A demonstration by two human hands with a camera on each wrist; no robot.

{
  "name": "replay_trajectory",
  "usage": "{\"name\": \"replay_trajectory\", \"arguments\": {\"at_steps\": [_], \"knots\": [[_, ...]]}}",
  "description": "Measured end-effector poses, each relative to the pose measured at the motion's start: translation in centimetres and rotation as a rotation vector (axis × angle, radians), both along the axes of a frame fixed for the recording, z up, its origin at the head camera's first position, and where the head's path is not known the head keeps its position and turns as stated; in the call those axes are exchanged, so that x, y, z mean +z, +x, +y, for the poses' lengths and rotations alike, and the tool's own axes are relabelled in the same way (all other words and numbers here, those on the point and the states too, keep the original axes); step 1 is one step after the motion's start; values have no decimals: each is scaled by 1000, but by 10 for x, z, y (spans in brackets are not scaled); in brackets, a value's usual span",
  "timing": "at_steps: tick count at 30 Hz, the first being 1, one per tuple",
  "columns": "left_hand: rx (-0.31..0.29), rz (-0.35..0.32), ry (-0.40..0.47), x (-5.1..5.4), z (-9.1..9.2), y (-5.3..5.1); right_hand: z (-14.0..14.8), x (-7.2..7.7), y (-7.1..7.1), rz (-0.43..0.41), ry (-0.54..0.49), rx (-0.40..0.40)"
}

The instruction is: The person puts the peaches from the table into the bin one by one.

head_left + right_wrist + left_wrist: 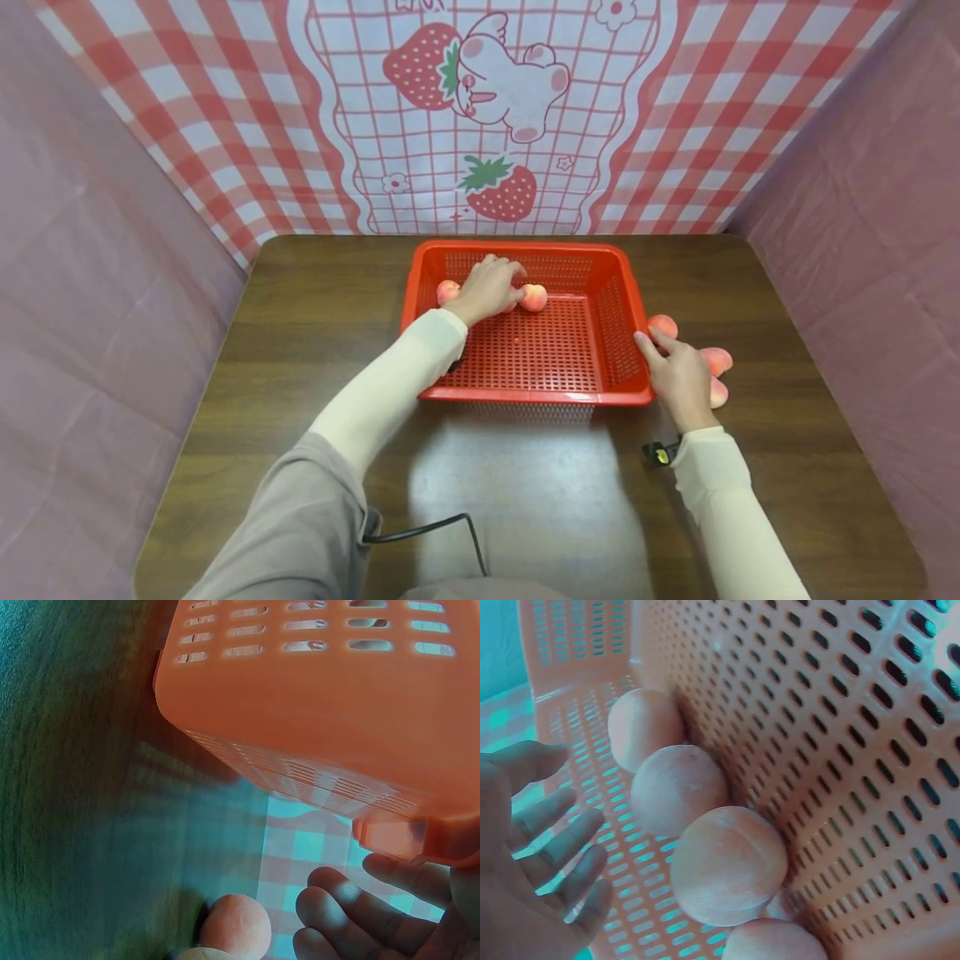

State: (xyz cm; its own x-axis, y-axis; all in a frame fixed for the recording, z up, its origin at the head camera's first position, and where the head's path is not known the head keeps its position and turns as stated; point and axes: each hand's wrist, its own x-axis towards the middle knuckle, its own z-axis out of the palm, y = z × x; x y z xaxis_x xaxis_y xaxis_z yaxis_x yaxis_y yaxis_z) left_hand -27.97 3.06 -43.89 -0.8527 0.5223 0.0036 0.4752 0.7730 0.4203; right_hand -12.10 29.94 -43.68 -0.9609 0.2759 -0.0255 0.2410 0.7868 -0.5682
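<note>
In the head view my left hand point(489, 290) reaches over the back left of the red plastic basket point(525, 397). The left wrist view shows this hand point(547, 847) with loosely spread fingers, apart from the peaches. Several peaches lie in a row along the basket floor, among them one peach point(533, 297) right of the fingers and another point(447, 292) left of the hand. My right hand point(681, 379) is at the basket's right rim. Its thumb lies on the rim and its index finger outside, pinching the edge; the other fingers point(337, 900) extend below the rim.
Three peaches lie on the wooden table point(315, 317) right of the basket: one peach point(663, 326) by the rim, a second point(717, 361) and a third point(718, 392) partly behind my right hand. A black cable point(427, 527) runs near the front. A checked cloth point(487, 192) hangs behind.
</note>
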Motion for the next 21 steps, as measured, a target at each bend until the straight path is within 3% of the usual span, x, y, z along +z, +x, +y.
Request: {"name": "replay_trajectory", "arguments": {"at_steps": [9, 16, 21], "knots": [[41, -92, 24, 15, -6, 3, 1, 2, -1, -41, -13, -2], [63, -111, 62, 30, -12, 8, 0, -1, 0, 13, 16, 4], [63, -107, 54, 39, -17, 10, -1, 0, -1, 7, 12, 10]]}}
